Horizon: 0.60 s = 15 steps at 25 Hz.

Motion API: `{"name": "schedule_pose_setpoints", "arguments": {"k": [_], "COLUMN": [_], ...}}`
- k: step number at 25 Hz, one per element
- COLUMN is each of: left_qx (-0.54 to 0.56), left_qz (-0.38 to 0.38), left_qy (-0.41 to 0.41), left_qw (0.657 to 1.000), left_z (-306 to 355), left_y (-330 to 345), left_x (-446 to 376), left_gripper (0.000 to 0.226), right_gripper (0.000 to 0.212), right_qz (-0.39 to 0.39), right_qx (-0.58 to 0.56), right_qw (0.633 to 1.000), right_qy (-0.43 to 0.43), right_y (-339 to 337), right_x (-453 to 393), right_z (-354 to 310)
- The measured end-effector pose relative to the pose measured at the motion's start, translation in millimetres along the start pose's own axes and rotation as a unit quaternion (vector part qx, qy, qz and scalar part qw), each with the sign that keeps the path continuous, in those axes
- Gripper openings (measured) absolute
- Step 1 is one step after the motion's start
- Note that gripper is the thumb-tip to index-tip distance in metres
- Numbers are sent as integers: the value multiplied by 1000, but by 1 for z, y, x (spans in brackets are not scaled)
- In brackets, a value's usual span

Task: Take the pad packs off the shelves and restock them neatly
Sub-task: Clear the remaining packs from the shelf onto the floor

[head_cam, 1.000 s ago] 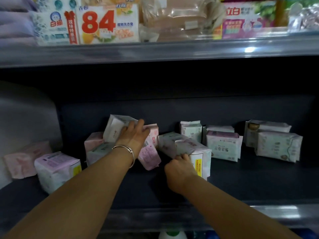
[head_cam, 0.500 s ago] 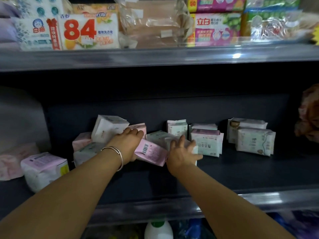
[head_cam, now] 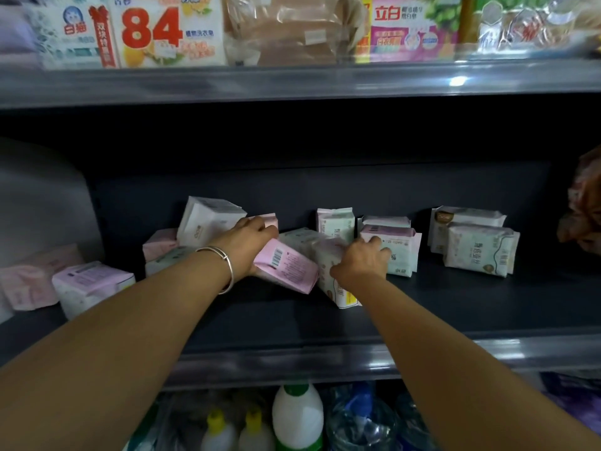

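Observation:
Several pad packs lie scattered on the dark middle shelf (head_cam: 455,307). My left hand (head_cam: 250,245), with a silver bangle on the wrist, grips a pink pack (head_cam: 286,266) that is tilted with its barcode up. My right hand (head_cam: 361,262) holds a white pack with a yellow label (head_cam: 335,281), just right of the pink one. A white pack (head_cam: 208,219) leans behind my left hand. Pale green packs (head_cam: 478,249) stand at the right, and pink and lilac packs (head_cam: 91,284) lie at the left.
The upper shelf (head_cam: 292,83) carries soap boxes and bagged goods close above the opening. Bottles (head_cam: 297,418) stand on the shelf below. A brownish bag (head_cam: 585,206) hangs at the right edge. A grey panel (head_cam: 39,196) closes the left end.
My left hand has pulled the pink pack forward and tilted it barcode up. My right hand moved from the front of the white pack onto its top. The view shifted slightly.

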<state>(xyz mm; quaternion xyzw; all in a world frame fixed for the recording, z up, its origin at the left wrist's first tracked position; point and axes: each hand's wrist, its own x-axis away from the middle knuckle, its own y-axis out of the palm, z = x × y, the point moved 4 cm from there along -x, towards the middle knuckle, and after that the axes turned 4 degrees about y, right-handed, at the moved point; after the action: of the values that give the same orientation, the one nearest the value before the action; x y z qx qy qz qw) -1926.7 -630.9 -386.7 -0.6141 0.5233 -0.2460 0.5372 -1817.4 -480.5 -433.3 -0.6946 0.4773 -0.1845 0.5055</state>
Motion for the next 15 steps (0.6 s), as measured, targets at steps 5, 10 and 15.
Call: {"name": "schedule_pose_setpoints", "arguments": {"k": [5, 10, 15], "left_qx": [-125, -198, -122], "left_qz": [-15, -4, 14], "left_qy": [10, -2, -8], "left_qw": [992, 980, 992], "left_z": [12, 23, 15], "left_y": [17, 21, 11], "left_x": [-2, -3, 2], "left_gripper": [67, 63, 55], "right_gripper": [67, 58, 52], "right_qz": [-58, -27, 7], "right_qx": [-109, -124, -134], "right_qw": [992, 992, 991], "right_qy": [23, -2, -12], "right_y": [4, -1, -16], "right_x": [4, 11, 18], "right_z": [6, 8, 13]}}
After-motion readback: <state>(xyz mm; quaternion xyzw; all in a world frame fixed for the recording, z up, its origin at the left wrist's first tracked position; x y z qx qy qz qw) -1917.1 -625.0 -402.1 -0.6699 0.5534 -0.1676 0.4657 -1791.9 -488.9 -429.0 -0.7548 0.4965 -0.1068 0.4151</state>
